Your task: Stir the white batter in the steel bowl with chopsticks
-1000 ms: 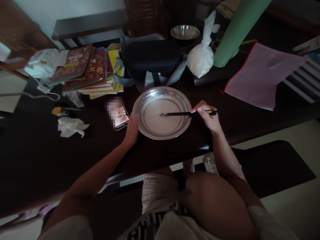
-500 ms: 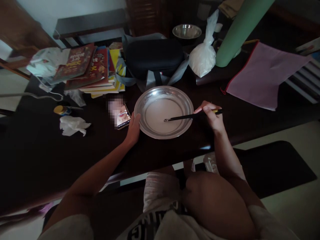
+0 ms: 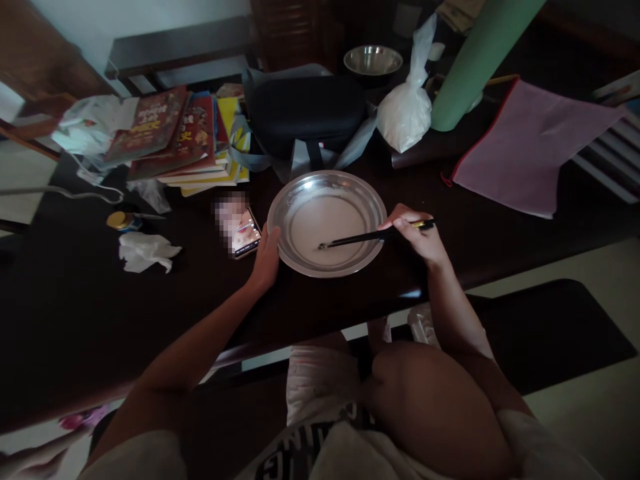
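Near the front edge of the dark glossy table, a shiny round metal basin of whitish liquid is sitting before you. Your left hand is clasping its left rim; your right hand is pinching slim black chopsticks, their tips resting in the liquid. Red and yellow books are lying stacked farther left, and a long dark bench is standing by the pale wall.

Your one camera sits on your head, facing forward and down: your shirt crosses the bottom (near enough to show lettering), the metal bowl lies mid-view, and the table stretches toward the far wall.
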`<move>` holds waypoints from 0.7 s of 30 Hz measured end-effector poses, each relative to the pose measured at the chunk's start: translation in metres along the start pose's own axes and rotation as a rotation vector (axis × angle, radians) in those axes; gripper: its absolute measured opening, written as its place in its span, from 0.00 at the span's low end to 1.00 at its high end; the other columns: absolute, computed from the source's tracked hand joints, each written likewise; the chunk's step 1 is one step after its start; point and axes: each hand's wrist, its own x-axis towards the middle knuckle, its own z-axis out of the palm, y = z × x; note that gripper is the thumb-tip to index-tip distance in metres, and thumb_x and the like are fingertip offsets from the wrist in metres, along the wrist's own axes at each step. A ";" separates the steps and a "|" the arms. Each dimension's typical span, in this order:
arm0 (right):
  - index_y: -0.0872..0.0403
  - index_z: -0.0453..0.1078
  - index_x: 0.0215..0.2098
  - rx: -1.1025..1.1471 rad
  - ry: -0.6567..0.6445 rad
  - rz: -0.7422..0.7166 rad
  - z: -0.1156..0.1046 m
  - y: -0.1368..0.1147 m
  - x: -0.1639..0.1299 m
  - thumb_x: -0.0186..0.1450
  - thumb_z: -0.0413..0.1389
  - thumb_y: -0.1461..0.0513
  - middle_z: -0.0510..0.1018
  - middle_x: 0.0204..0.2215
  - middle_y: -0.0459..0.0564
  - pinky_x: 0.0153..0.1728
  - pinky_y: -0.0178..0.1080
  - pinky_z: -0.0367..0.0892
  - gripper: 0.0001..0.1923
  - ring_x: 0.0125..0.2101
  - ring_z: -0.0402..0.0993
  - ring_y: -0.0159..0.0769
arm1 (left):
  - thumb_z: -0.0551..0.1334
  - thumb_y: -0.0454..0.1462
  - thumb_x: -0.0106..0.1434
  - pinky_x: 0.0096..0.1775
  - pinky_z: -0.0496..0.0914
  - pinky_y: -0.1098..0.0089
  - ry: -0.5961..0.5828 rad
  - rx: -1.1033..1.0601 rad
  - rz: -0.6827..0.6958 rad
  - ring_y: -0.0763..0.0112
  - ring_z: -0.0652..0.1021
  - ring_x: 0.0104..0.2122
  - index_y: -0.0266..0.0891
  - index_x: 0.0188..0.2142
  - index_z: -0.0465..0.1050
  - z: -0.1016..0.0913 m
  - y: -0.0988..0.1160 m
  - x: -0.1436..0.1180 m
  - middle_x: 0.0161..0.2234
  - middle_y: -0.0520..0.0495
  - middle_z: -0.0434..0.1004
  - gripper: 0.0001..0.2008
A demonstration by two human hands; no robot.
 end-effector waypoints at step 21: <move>0.45 0.82 0.31 0.015 0.072 -0.022 0.001 0.001 -0.001 0.69 0.57 0.51 0.81 0.27 0.45 0.36 0.41 0.70 0.15 0.31 0.76 0.35 | 0.54 0.54 0.69 0.63 0.63 0.55 -0.020 -0.007 0.014 0.52 0.71 0.60 0.41 0.44 0.71 0.000 -0.003 0.000 0.57 0.38 0.74 0.20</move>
